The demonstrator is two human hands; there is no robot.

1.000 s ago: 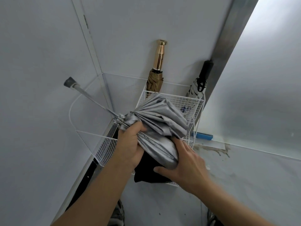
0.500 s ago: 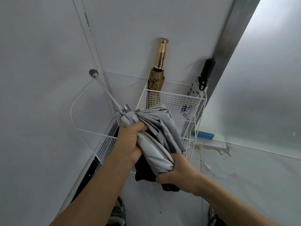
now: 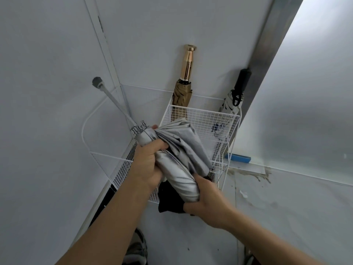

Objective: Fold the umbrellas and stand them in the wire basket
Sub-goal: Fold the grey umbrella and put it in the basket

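While both hands clamp the silver umbrella [image 3: 179, 150], its long axis runs on a diagonal. The right hand [image 3: 208, 197] curls round the near, lower end of the bundled canopy. The left hand [image 3: 147, 165] wraps the far end by the metal hub, and the bare shaft [image 3: 116, 108] juts out beyond that grip, up and to the left. The wire basket [image 3: 202, 121] lies just past both grips, behind the bundle. The shaft probably needs pushing in toward the right hand before the bundle is tipped upright.
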